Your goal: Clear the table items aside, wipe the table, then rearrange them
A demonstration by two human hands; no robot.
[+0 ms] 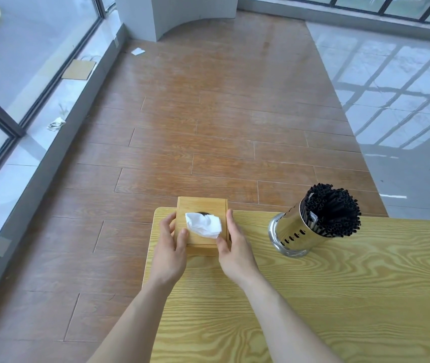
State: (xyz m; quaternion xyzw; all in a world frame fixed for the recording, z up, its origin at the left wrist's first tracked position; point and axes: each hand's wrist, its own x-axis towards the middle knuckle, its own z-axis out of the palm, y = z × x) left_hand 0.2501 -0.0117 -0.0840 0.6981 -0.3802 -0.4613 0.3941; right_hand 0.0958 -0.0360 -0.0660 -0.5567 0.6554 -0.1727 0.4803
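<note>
A square bamboo tissue box [201, 205] stands at the far left corner of the light wooden table [339, 297]. A white tissue [203, 225] sticks out of its top opening. My left hand [170, 248] clasps the box's left side with the thumb on its lid. On the box's right side my right hand [233, 248] grips it, thumb near the tissue. To the right stands a perforated steel holder [291, 234] filled with black straws [333, 209].
The table's far edge and left edge run close to the box. Beyond is brown plank floor, with grey tile at the right. A glass wall with a ledge runs along the left, bearing scraps of paper [56, 124] and a cardboard piece [79, 69].
</note>
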